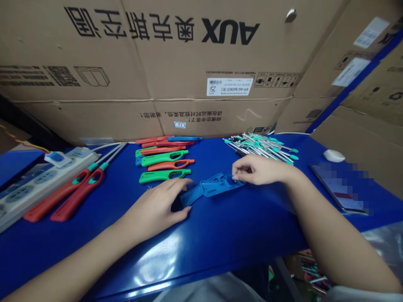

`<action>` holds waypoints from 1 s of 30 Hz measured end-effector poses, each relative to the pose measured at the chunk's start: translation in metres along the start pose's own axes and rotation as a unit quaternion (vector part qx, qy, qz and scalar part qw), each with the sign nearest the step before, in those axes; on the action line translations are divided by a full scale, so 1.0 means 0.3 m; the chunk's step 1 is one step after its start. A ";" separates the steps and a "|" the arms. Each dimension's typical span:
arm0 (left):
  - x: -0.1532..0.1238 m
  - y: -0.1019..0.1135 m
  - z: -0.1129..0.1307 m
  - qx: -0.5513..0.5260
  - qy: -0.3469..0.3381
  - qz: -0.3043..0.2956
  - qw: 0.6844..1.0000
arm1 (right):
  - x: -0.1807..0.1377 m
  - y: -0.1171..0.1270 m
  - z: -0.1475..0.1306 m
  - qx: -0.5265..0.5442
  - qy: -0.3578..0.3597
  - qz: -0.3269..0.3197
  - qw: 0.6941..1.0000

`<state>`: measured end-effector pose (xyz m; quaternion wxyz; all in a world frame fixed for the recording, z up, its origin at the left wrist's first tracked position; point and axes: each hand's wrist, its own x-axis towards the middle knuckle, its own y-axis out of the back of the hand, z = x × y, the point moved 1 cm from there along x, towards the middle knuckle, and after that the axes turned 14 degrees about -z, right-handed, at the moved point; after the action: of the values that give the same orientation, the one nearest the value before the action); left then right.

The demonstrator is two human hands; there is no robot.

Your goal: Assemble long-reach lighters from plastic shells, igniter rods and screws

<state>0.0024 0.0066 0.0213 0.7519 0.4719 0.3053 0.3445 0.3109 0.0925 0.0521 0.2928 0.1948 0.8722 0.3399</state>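
Beside stacked handles (163, 161), left hand (157, 207) lies flat, right hand (258, 169) pinches blue shell (210, 188).

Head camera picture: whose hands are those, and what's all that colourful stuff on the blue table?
The camera sits on a person's head and looks down, so these are that person's own hands. The right hand pinches one end of a blue plastic shell; the left hand lies flat by its other end. On the blue table are green and orange handles, two red lighters, metal rods with green tips, a power strip and a phone. Cardboard boxes stand behind.
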 end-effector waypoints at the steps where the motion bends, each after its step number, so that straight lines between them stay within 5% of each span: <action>1: 0.001 -0.007 -0.003 -0.001 -0.007 0.000 1.000 | 0.003 -0.009 -0.007 0.009 0.001 -0.034 0.999; 5: 0.010 -0.031 -0.022 -0.011 -0.020 0.010 1.000 | 0.034 -0.051 -0.041 -0.002 -0.002 -0.101 0.995; 11: 0.016 -0.026 -0.010 -0.009 -0.036 0.058 0.998 | 0.066 -0.080 -0.060 -0.041 0.003 -0.108 0.993; 15: 0.009 -0.010 0.023 0.028 -0.075 0.073 0.994 | 0.046 -0.049 -0.054 -0.042 -0.020 -0.063 0.997; 18: 0.005 -0.014 0.034 0.050 -0.108 0.044 0.992 | 0.011 0.006 -0.014 -0.077 -0.066 0.043 0.994; 22: 0.003 -0.029 0.027 0.054 -0.118 0.021 0.991 | -0.041 0.083 0.100 -0.195 -0.257 0.211 0.922; 30: 0.007 -0.016 0.020 0.059 -0.112 0.003 0.992 | -0.027 0.094 0.218 -0.191 -0.290 0.215 0.913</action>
<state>0.0094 0.0038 0.0186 0.7510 0.5520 0.2375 0.2734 0.3631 0.1390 0.0361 0.4844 0.4084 0.6045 0.4829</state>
